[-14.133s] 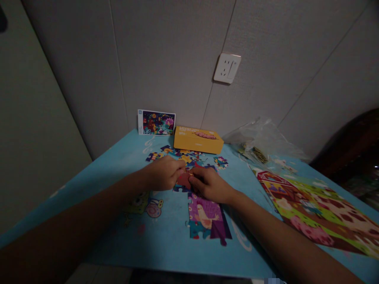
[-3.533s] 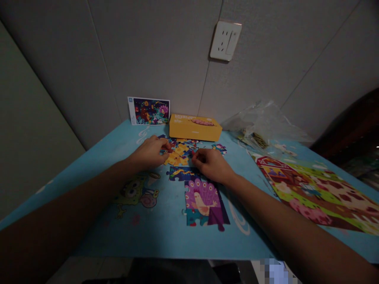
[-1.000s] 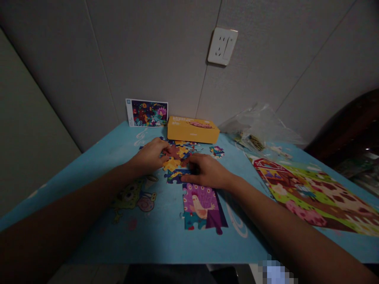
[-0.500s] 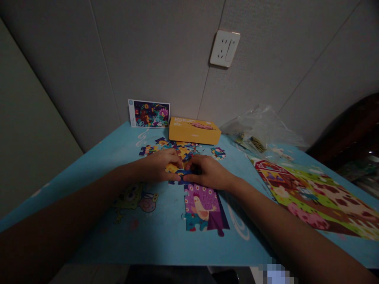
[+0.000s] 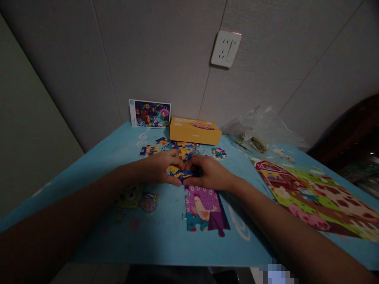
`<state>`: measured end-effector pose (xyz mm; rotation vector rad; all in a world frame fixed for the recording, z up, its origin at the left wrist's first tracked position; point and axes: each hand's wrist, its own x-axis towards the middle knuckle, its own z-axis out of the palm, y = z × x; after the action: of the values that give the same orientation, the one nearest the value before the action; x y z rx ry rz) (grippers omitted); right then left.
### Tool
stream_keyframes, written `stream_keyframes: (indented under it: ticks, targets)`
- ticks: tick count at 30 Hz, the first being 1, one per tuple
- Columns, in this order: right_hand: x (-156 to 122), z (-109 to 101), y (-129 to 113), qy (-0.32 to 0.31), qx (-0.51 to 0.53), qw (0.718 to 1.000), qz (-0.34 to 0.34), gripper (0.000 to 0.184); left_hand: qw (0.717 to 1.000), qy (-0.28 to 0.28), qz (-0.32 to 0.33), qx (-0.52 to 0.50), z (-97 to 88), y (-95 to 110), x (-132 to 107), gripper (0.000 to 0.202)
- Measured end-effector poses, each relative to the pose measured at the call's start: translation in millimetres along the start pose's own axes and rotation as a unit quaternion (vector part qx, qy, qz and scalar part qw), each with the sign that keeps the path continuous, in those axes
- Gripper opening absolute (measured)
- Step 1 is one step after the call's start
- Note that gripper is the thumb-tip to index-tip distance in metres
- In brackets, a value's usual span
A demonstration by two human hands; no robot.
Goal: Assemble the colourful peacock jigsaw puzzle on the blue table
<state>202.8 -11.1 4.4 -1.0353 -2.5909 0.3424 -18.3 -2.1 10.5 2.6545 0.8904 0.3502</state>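
Over the middle of the table, my left hand (image 5: 168, 167) and my right hand (image 5: 206, 172) meet, fingertips close together. Both are closed on blue and yellow jigsaw puzzle pieces (image 5: 180, 173); the fingers hide much of them, so I cannot tell whether they are joined. Just below my right hand lies a joined purple puzzle section (image 5: 203, 209) showing a white bird. Beyond my hands, several loose puzzle pieces (image 5: 184, 151) are heaped against a yellow box. A small piece cluster (image 5: 219, 152) lies to the right of the heap.
The yellow box (image 5: 195, 131) stands near the wall, beside a propped picture card (image 5: 152, 114). At the right are a clear plastic bag (image 5: 263, 130) with pieces inside and a farm-scene puzzle (image 5: 314, 197). A socket (image 5: 226, 48) is on the wall.
My fingers have shifted slightly around the puzzle pieces, and the thumbs sit a little lower. More of the blue and yellow surface shows between my hands. The joined section stays put.
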Motion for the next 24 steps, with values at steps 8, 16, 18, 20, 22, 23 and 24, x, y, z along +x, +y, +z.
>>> stream_keyframes:
  ticks: [8, 16, 18, 20, 22, 23, 24]
  targets:
    - [1.1, 0.2, -3.3, 0.004, 0.001, 1.000, 0.008, 0.024, 1.000, 0.004, -0.004, 0.005, 1.3, -1.0, -0.5, 0.039]
    - [-0.1, 0.4, -3.3, -0.005, 0.000, 1.000, 0.026, 0.024, 0.998, -0.005, 0.005, 0.056, 5.0, -1.6, -6.5, 0.041]
    - [0.8, 0.0, -2.1, -0.012, 0.005, 1.000, 0.028, 0.024, 0.997, -0.001, 0.013, 0.077, 6.4, -5.6, -8.2, 0.046]
    - [1.8, -0.2, -0.7, -0.018, 0.007, 0.999, 0.033, 0.025, 0.996, -0.011, 0.023, 0.088, 6.9, -8.7, -9.0, 0.047]
    - [1.9, -0.4, -0.5, -0.017, 0.010, 0.999, 0.037, 0.025, 0.996, -0.015, 0.023, 0.081, 6.5, -8.5, -8.7, 0.045]
    - [1.7, -0.6, -0.7, -0.016, 0.012, 0.999, 0.036, 0.025, 0.997, -0.014, 0.019, 0.074, 5.9, -6.9, -8.1, 0.043]
    - [1.3, -1.0, -1.2, -0.015, 0.012, 0.999, 0.036, 0.025, 0.998, -0.013, 0.012, 0.068, 5.2, -4.4, -7.1, 0.041]
